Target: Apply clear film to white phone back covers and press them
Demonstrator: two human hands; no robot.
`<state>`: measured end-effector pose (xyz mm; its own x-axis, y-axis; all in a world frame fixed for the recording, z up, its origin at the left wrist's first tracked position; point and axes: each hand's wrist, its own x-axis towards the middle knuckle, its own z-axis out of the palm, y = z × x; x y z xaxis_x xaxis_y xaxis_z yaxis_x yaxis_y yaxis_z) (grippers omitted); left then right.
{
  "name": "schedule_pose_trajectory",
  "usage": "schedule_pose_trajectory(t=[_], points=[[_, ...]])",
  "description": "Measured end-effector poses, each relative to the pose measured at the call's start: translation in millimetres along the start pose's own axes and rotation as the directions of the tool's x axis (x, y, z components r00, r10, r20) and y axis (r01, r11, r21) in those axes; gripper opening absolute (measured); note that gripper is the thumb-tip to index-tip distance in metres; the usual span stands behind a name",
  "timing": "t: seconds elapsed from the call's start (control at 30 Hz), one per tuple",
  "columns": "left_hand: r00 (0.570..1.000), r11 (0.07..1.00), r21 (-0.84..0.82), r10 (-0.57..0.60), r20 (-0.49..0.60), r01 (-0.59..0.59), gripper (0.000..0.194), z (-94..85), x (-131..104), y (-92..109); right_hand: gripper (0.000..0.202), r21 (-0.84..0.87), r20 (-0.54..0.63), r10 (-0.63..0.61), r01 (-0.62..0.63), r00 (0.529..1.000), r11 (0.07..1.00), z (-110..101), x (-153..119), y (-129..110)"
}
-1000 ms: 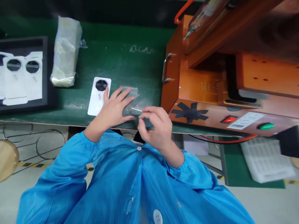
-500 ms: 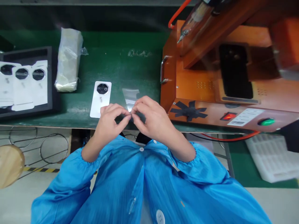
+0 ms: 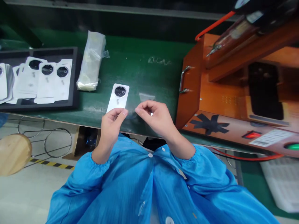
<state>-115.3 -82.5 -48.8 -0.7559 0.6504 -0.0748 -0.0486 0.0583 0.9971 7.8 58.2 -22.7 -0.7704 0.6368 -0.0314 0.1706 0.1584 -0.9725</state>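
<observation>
"How is your grip?"

"My left hand [image 3: 112,124] and right hand [image 3: 157,117] stand apart, thumb and fingertips drawn together on each; I cannot tell whether either pinches anything."

"And the phone back panel [image 3: 118,98]?"

"Just one on the bench top [image 3: 140,70], flat at eleven o'clock from my hands, its lower end behind my left hand. One clear film [image 3: 146,97] lies at one o'clock, partly hidden by my right hand."

"Count the rest."

"One black tray [image 3: 75,77] at ten, at least five camera rings [image 3: 62,72] showing on overlapping white panels [image 3: 48,85]. One plastic-wrapped bundle [image 3: 91,62], farther out at eleven. One orange machine [image 3: 207,102] between two and three, with one lit red switch [image 3: 251,135] and one green button [image 3: 293,146]."

"Surface and room?"

"The bench top is green and scuffed. At eight, one round wooden stool seat [image 3: 15,154] above a pale floor [image 3: 53,189] with striped tape [image 3: 52,164]; at four, one blurred white plastic tray [image 3: 283,183]."
</observation>
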Motion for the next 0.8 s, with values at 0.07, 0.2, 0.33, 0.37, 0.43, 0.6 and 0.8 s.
schedule_pose_trajectory(t=[0.07,0.2,0.33,0.37,0.43,0.6,0.8], points=[[0.988,0.961,0.233,0.145,0.046,-0.152,0.028,-14.1,5.2,-1.8,0.031,-0.048,-0.005,-0.014,0.014,1.0,0.999,-0.6,7.1,-3.4],[0.882,0.531,0.719,0.396,0.258,-0.448,0.042,-45.3,12.0,-15.1,0.02,-0.161,-0.031,-0.008,0.003,0.999,0.987,-4.0,36.8,-7.1],[0.842,0.285,0.824,0.402,0.361,-0.489,0.042,-49.9,-4.5,-34.8,0.019,-0.206,0.071,0.061,-0.045,0.996,0.978,5.4,71.0,-6.2],[0.837,0.263,0.838,0.424,0.346,-0.479,0.041,-46.9,-10.8,-38.5,0.02,-0.209,0.093,0.083,-0.062,0.992,0.976,9.7,77.4,-4.9],[0.825,0.25,0.847,0.467,0.32,-0.47,0.039,-40.1,-21.6,-43.8,0.021,-0.207,0.132,0.122,-0.093,0.984,0.974,18.6,87.2,-1.1],[0.82,0.303,0.831,0.502,0.276,-0.466,0.04,-33.1,-30.7,-48.3,0.023,-0.284,0.201,0.142,-0.081,0.969,0.955,32.0,101.6,10.7],[0.822,0.334,0.822,0.508,0.255,-0.462,0.039,-33.7,-29.6,-50.4,0.026,-0.404,0.206,0.152,-0.057,0.967,0.913,35.7,108.2,15.0]])
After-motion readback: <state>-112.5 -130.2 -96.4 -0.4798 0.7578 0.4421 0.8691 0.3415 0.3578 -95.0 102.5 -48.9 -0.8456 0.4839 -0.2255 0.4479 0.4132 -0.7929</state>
